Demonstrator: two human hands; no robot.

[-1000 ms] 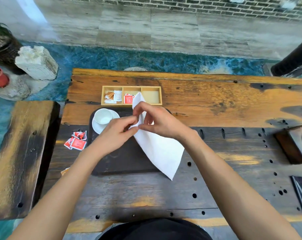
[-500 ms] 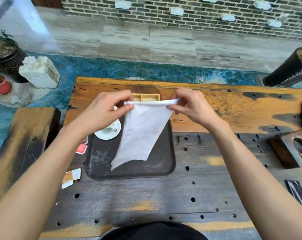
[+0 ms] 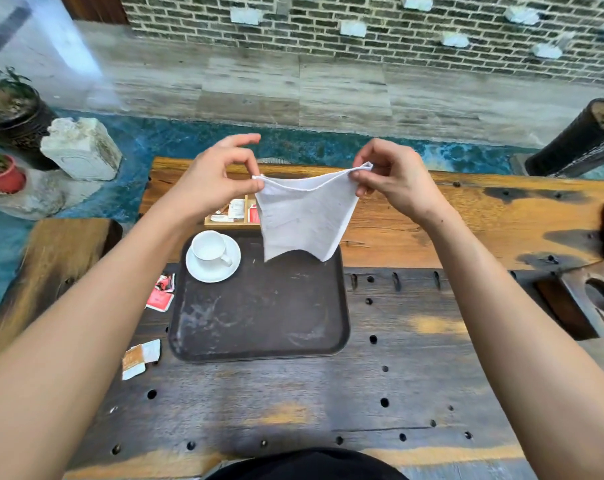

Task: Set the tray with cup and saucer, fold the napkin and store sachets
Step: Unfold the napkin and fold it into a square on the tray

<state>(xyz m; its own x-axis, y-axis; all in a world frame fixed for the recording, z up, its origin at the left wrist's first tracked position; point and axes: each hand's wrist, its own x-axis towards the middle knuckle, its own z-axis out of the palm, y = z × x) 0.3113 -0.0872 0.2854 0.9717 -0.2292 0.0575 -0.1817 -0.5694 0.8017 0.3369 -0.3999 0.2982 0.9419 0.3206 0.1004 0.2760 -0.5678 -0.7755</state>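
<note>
Head camera looks forward-down, close over tray (image 3: 259,323).

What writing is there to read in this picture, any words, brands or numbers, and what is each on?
No text can be read.
Red sachets left of the tray: print, too blurred.
Orange and white sachets: marks, too small.
Boxed sachets in the wooden box: blurred.
On napkin and cup: no text seen.
</note>
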